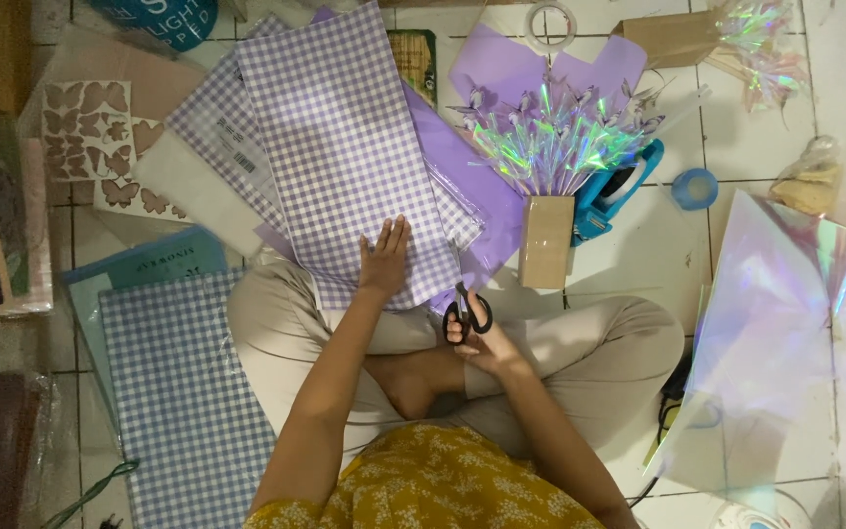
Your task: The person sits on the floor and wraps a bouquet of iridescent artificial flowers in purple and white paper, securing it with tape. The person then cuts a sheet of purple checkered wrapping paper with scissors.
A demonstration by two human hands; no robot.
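I sit cross-legged on a tiled floor. My left hand [385, 259] lies flat, fingers together, on a purple-and-white gingham paper sheet [345, 147] that runs from my lap away from me. My right hand [478, 338] grips black-handled scissors [466, 312], whose blades point up at the sheet's near right edge. More gingham sheets and plain purple paper [462, 167] lie under it.
A bundle of iridescent butterfly picks in a brown box [548, 211] stands ahead to the right, beside a blue tape dispenser [615, 191]. Iridescent film [785, 333] lies at right, another gingham sheet [183, 392] at left, butterfly cut-out sheets [90, 132] at far left, a tape roll [550, 22] at the top.
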